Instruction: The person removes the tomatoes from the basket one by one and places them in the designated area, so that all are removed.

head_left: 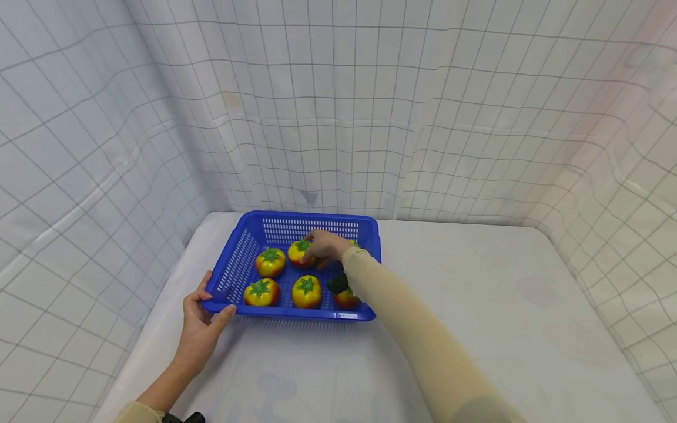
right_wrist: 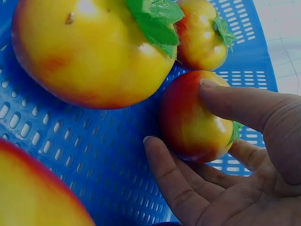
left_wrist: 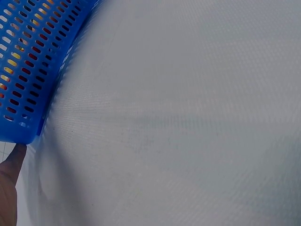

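A blue plastic basket (head_left: pixel 312 314) with slotted walls holds several yellow-and-red persimmons with green leafy tops. My left hand (head_left: pixel 200 335) grips its near left corner, thumb on the front rim and fingers at the left side; in the left wrist view just the thumb (left_wrist: pixel 14 162) shows against the basket's edge. Inside the basket, my right hand (head_left: pixel 329 245) holds a persimmon (right_wrist: pixel 195 117) in the back row, thumb on one side and fingers curled about the other. The right wrist view shows one fingertip standing off the fruit. My right forearm partly hides the basket's right side.
Beside the held fruit lies another back-row persimmon (head_left: pixel 270 262). Two more persimmons (head_left: pixel 261 292) (head_left: pixel 307 292) sit along the front, with one at the right partly covered by a black wrist strap. A white cloth table (head_left: pixel 476 282) spreads to the right; gridded white curtains (head_left: pixel 338 117) enclose it.
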A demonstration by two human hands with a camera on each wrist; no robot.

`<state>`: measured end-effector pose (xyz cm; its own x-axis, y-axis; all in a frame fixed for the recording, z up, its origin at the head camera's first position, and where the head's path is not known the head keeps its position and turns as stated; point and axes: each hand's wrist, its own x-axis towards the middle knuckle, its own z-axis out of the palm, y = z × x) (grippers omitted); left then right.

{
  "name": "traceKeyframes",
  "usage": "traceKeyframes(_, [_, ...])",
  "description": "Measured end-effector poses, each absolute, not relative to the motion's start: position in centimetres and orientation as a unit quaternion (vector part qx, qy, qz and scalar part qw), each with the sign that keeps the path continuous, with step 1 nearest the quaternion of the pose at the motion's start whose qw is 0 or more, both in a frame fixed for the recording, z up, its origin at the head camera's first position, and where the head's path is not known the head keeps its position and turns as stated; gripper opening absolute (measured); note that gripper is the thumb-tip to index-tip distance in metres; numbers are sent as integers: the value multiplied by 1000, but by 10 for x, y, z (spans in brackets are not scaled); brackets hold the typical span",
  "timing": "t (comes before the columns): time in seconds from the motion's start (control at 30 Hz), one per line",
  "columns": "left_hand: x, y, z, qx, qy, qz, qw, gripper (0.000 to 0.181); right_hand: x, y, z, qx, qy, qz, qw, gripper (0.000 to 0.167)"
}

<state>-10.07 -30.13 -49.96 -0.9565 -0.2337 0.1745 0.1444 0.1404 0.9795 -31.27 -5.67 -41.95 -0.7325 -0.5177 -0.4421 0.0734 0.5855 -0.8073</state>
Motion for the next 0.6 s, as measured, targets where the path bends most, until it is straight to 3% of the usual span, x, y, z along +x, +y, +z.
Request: traceKeyframes(0.6, [-100, -301, -500, 27, -747, -649, 144, 45, -315, -48, -408, -151, 818, -425, 357, 63])
